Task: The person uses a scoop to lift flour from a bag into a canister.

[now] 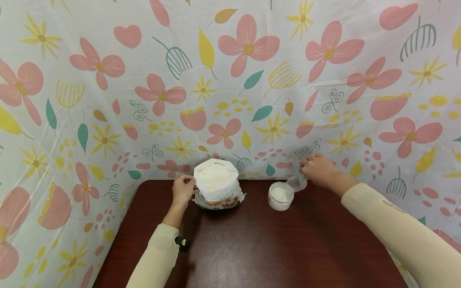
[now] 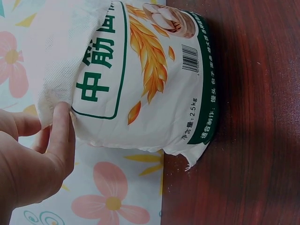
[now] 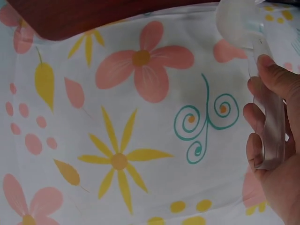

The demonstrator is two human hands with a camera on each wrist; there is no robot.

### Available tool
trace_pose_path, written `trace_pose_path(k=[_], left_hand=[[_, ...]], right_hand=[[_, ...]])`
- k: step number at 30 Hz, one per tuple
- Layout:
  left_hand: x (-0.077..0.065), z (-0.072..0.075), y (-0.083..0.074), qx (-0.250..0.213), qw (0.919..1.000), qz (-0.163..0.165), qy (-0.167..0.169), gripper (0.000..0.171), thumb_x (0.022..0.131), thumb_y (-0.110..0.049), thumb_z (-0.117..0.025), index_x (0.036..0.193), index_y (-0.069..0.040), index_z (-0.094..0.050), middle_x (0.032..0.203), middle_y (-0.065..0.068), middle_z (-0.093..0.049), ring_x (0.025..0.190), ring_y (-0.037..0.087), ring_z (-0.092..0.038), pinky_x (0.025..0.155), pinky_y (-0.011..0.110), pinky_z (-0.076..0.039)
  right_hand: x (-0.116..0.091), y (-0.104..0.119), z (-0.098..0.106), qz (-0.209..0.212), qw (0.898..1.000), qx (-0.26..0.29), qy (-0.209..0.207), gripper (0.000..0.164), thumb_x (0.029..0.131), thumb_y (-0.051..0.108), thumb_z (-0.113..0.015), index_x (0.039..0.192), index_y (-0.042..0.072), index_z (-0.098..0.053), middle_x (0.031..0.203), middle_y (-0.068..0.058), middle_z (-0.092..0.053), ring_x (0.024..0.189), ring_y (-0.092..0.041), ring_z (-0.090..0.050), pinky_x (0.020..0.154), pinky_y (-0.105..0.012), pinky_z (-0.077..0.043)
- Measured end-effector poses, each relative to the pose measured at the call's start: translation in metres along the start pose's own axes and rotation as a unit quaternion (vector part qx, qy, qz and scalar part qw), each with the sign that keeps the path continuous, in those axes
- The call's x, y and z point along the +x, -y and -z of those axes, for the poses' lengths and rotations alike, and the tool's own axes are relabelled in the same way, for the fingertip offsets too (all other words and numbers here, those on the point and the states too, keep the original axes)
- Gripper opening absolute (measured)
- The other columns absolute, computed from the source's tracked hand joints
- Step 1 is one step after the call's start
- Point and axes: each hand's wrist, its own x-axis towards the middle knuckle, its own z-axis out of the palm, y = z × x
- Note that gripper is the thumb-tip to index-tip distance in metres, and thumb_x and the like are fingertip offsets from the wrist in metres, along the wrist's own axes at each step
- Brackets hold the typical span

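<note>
bag edge (image 1: 216, 196) pinched by the left hand (image 1: 183, 190), scoop (image 1: 296, 183) gripped by the right hand (image 1: 318, 170)

a dark reddish-brown table (image 1: 252, 248) is seen across the lower middle of the head view, backed and flanked by a white cloth (image 1: 248, 96) printed with pink, yellow and teal flowers and leaves. the bag is stood near the back of the table, just left of the lower centre of the frame. its mouth is open, its top edge is turned outward, and pale powder (image 1: 216, 176) is seen inside. at the bag's left side, the turned-out edge is pinched between the thumb and bent fingers of the left hand. in the left wrist view, green characters, a golden wheat ear and a barcode are shown on the bag's side.

right of the bag and well apart from it, a small clear tub (image 1: 281, 205) with white powder in it is set. the clear scoop is held at the tub's upper right; whether the rim is touched cannot be told. in the right wrist view, the scoop's handle is wrapped by the curled fingers of the right hand, with the thumb laid along it. the scoop's bowl is pointed to the upper right of that frame; its contents cannot be made out. cream sleeves (image 1: 389, 224) are worn on both arms, and a small black device (image 1: 182, 243) is seen at the left cuff.
</note>
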Motion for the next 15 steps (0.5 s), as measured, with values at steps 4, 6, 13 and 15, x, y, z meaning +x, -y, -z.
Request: trace_pose_path(k=[4, 6, 13, 15], left_hand=[[0.000, 0.000, -0.001, 0.003, 1.0000, 0.000, 0.001, 0.021, 0.100, -0.008, -0.060, 0.114, 0.007, -0.066, 0.092, 0.015, -0.064, 0.065, 0.012, -0.068, 0.080, 0.047, -0.068], [0.000, 0.001, -0.002, 0.005, 1.0000, 0.001, 0.002, 0.021, 0.101, -0.008, -0.061, 0.115, 0.007, -0.066, 0.093, 0.015, -0.064, 0.065, 0.012, -0.068, 0.080, 0.047, -0.068], [0.001, 0.002, -0.001, 0.006, 0.9999, 0.005, 0.007, 0.021, 0.101, -0.008, -0.060, 0.115, 0.007, -0.066, 0.094, 0.016, -0.064, 0.068, 0.014, -0.069, 0.081, 0.048, -0.068], [0.001, 0.001, 0.000, 0.005, 1.0000, 0.004, 0.008, 0.021, 0.101, -0.008, -0.060, 0.114, 0.007, -0.066, 0.092, 0.016, -0.064, 0.067, 0.014, -0.069, 0.084, 0.052, -0.067]], right_hand=[[-0.005, -0.003, -0.001, -0.012, 1.000, 0.018, -0.003, 0.024, 0.079, 0.016, -0.090, 0.097, 0.011, -0.075, 0.088, -0.003, -0.068, 0.082, -0.027, -0.062, 0.066, -0.046, -0.060], [-0.008, -0.003, -0.001, -0.016, 0.999, 0.028, -0.004, 0.023, 0.080, 0.013, -0.088, 0.098, 0.011, -0.074, 0.089, -0.003, -0.068, 0.082, -0.029, -0.061, 0.066, -0.047, -0.060], [-0.021, 0.001, -0.006, -0.055, 0.993, 0.093, -0.050, 0.029, 0.079, 0.027, -0.090, 0.102, 0.013, -0.080, 0.102, -0.007, -0.075, 0.093, -0.033, -0.063, 0.063, -0.046, -0.058], [-0.027, 0.002, -0.011, -0.062, 0.988, 0.114, -0.079, 0.029, 0.077, 0.024, -0.092, 0.101, 0.013, -0.080, 0.100, -0.007, -0.072, 0.093, -0.031, -0.062, 0.058, -0.045, -0.057]])
